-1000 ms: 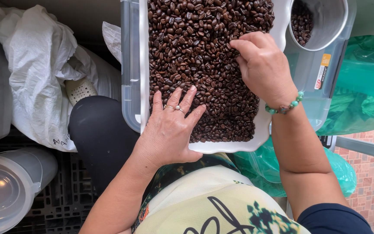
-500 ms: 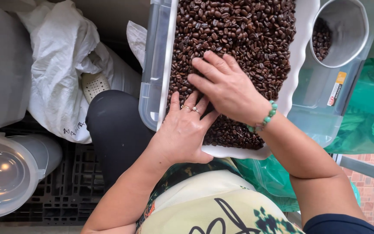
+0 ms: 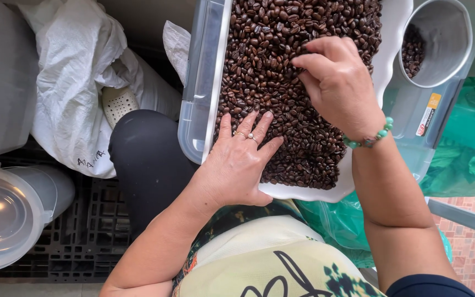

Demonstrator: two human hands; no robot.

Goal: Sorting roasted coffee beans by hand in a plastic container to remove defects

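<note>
Fingers of the left hand (image 3: pixel 236 165) lie spread flat on the dark roasted coffee beans (image 3: pixel 287 82), palm over the near rim of the white wavy-edged plastic tray (image 3: pixel 381 71) that holds them; two thin rings show on one finger, and the hand grips nothing. The right hand (image 3: pixel 336 82), farther and to the right, has its fingertips (image 3: pixel 303 55) bunched together and dipped into the beans; whether a bean is pinched between them cannot be told. A green bead bracelet (image 3: pixel 370 137) circles that wrist. The tray rests on a clear plastic storage box (image 3: pixel 196 104). At the far right a grey metal cup (image 3: pixel 438 41) holds a few beans. Left of the box lie a white woven sack (image 3: pixel 72 82) and a perforated white shoe (image 3: pixel 117 104). A clear lidded plastic container (image 3: pixel 6 214) stands near left on a black plastic crate floor (image 3: pixel 83 242). Green plastic bags (image 3: pixel 468 143) sit right.
</note>
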